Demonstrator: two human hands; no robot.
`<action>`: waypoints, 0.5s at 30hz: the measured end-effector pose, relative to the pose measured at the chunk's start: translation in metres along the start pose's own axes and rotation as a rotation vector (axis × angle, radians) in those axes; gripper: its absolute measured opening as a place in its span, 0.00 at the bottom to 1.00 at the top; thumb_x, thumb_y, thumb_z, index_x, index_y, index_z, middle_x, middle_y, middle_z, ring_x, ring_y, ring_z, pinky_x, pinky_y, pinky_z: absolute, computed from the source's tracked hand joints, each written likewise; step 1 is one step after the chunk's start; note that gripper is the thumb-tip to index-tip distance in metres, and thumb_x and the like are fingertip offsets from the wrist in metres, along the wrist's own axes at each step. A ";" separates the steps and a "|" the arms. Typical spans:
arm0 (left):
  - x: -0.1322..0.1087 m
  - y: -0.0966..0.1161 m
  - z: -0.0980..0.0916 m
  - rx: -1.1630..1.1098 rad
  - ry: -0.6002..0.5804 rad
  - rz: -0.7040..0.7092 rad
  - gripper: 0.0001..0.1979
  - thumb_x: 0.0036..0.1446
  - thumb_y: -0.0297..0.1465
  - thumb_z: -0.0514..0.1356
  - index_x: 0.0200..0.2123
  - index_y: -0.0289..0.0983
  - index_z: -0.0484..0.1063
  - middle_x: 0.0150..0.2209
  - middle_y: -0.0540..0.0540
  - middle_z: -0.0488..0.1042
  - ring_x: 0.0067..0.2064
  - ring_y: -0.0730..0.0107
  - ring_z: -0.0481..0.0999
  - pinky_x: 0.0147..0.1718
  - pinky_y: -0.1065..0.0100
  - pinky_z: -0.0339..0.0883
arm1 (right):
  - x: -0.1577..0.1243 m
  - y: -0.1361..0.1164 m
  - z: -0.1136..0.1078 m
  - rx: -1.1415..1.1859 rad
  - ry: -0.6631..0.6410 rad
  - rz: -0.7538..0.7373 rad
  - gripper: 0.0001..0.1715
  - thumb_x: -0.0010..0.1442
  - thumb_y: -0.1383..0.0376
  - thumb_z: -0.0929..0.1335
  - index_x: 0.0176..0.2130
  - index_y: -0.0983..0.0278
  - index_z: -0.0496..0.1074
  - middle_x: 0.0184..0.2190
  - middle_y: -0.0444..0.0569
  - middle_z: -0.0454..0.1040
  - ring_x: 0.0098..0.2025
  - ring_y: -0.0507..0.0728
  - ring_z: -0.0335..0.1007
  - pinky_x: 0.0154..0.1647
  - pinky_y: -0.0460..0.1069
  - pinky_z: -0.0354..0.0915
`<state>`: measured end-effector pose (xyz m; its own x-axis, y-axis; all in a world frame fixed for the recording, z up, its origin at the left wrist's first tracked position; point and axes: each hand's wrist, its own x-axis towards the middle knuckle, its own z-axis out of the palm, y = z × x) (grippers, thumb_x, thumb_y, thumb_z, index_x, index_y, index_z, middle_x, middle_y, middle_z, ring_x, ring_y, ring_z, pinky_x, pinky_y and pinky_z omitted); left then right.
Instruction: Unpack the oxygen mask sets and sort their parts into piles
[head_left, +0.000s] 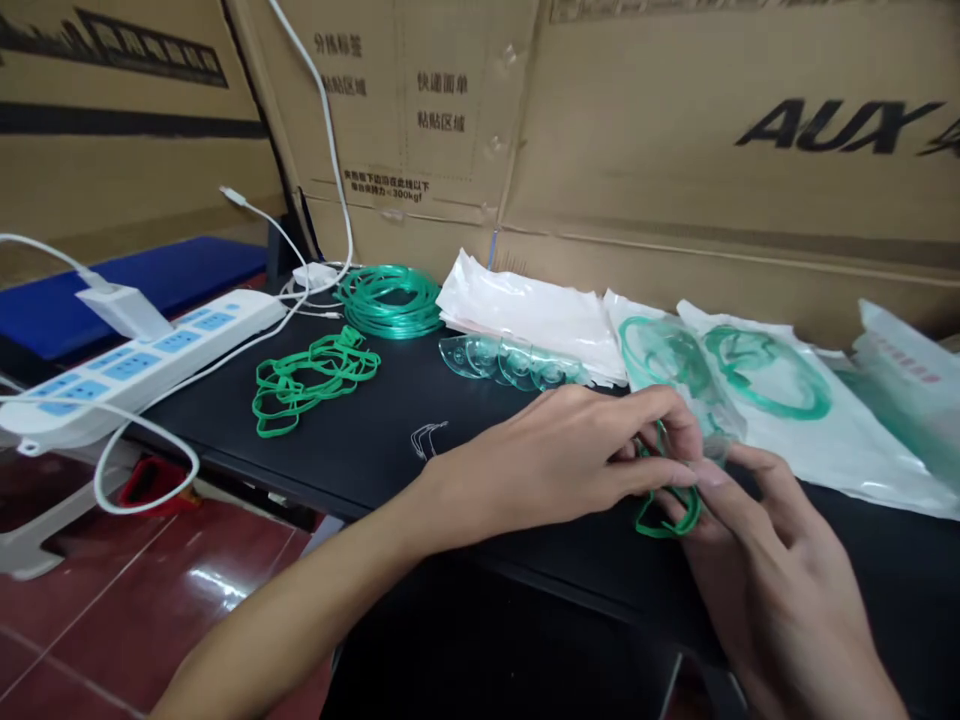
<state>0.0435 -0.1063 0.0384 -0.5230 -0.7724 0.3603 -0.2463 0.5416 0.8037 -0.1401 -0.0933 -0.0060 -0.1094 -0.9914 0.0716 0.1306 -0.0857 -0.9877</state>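
Arms, one pair, bare. Left forearm (315, 600): long, slender, slanting up from the lower left; left wrist (431, 510) nearly straight. Left hand (540, 465): bare, back turned upward; index finger (671, 405) arched and hooked down at the tip; thumb (652, 476) extended below it in a pinch; remaining fingers folded beneath, mostly hidden. Right hand (776, 545): bare, raised from the lower right, wrist cut by the lower frame edge; thumb and index finger bent inward, other fingers partly concealed. Hands close together, thumb tips meeting or nearly so.
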 end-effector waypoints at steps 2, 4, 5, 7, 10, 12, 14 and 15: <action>-0.001 0.000 -0.002 0.031 -0.038 0.016 0.03 0.70 0.30 0.57 0.44 0.39 0.69 0.38 0.52 0.76 0.43 0.71 0.77 0.45 0.71 0.66 | 0.000 0.000 0.001 0.008 0.009 0.010 0.24 0.49 0.56 0.81 0.44 0.54 0.74 0.25 0.38 0.72 0.25 0.49 0.66 0.37 0.45 0.72; -0.002 0.000 -0.003 0.062 -0.060 0.016 0.02 0.70 0.29 0.56 0.45 0.39 0.67 0.38 0.51 0.76 0.43 0.70 0.77 0.44 0.70 0.66 | 0.001 -0.001 0.000 -0.018 0.036 -0.004 0.26 0.47 0.56 0.82 0.44 0.53 0.75 0.20 0.34 0.65 0.21 0.48 0.61 0.36 0.45 0.72; -0.002 0.000 -0.003 0.075 -0.073 0.009 0.02 0.71 0.29 0.56 0.45 0.40 0.67 0.39 0.51 0.76 0.43 0.70 0.77 0.44 0.70 0.66 | 0.001 -0.001 0.000 -0.031 0.050 -0.012 0.28 0.45 0.56 0.83 0.45 0.53 0.76 0.19 0.34 0.64 0.20 0.48 0.59 0.32 0.44 0.71; -0.003 0.000 -0.003 0.107 -0.107 -0.006 0.03 0.71 0.29 0.54 0.46 0.40 0.65 0.43 0.49 0.76 0.45 0.68 0.77 0.44 0.69 0.66 | 0.001 0.000 -0.002 -0.059 0.078 -0.013 0.30 0.42 0.56 0.84 0.45 0.54 0.77 0.18 0.34 0.65 0.20 0.47 0.60 0.24 0.40 0.65; -0.003 -0.001 0.000 0.137 -0.146 -0.004 0.04 0.72 0.29 0.52 0.48 0.41 0.63 0.47 0.47 0.75 0.48 0.66 0.77 0.46 0.66 0.66 | 0.000 0.000 -0.002 -0.062 0.098 0.005 0.29 0.41 0.55 0.84 0.42 0.56 0.79 0.21 0.38 0.69 0.23 0.49 0.66 0.21 0.39 0.62; -0.004 -0.003 0.001 0.119 -0.144 -0.002 0.05 0.72 0.27 0.52 0.48 0.42 0.62 0.46 0.48 0.76 0.49 0.65 0.77 0.46 0.66 0.67 | -0.001 0.000 -0.001 -0.042 0.098 -0.005 0.26 0.43 0.55 0.83 0.42 0.56 0.80 0.25 0.41 0.73 0.29 0.51 0.72 0.25 0.40 0.66; -0.004 -0.004 0.001 0.070 -0.126 -0.006 0.07 0.70 0.25 0.52 0.47 0.42 0.62 0.43 0.49 0.76 0.48 0.67 0.78 0.46 0.67 0.68 | -0.002 0.001 0.000 -0.046 0.103 -0.025 0.23 0.46 0.56 0.82 0.42 0.56 0.80 0.30 0.43 0.75 0.36 0.53 0.75 0.30 0.41 0.69; -0.004 -0.005 0.002 0.043 -0.115 -0.008 0.08 0.70 0.24 0.52 0.47 0.42 0.63 0.42 0.50 0.76 0.47 0.68 0.79 0.45 0.68 0.69 | -0.002 0.001 0.000 -0.060 0.110 -0.028 0.22 0.47 0.57 0.82 0.42 0.56 0.81 0.32 0.43 0.76 0.37 0.53 0.75 0.32 0.42 0.69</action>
<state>0.0453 -0.1052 0.0325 -0.6105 -0.7351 0.2949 -0.2841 0.5508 0.7848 -0.1399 -0.0912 -0.0074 -0.2197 -0.9717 0.0866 0.0674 -0.1037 -0.9923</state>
